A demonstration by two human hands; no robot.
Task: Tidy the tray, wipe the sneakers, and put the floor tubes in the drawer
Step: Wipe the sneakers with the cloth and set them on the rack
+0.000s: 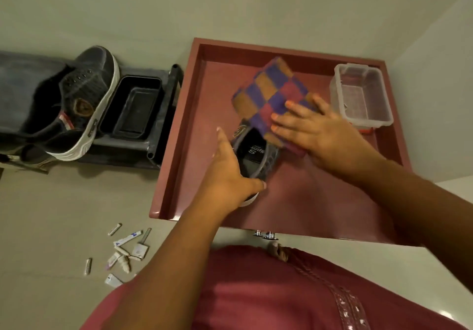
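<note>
Step in hand: wiping a sneaker that sits inside the open red drawer.
Left hand: wrapped around the heel of the sneaker, thumb on the near side, steadying it against the drawer floor.
Right hand: fingers spread flat, pressing a checkered cloth over the toe and upper; it pins the cloth rather than pinching it.
Other sneaker: resting on a dark rack to the left, beside a black tray that looks empty.
Tubes: scattered on the floor near the drawer's front left corner, not yet collected.
Clear box: in the drawer's far right corner, just beside the wiping hand.
Doing it well: I would keep the heel grip firm so the sneaker does not skate, stroke from toe toward heel, and refold the cloth to a clean face (the sole edge probably holds the most dirt).
Risk: a wide stroke could knock the clear box.
</note>
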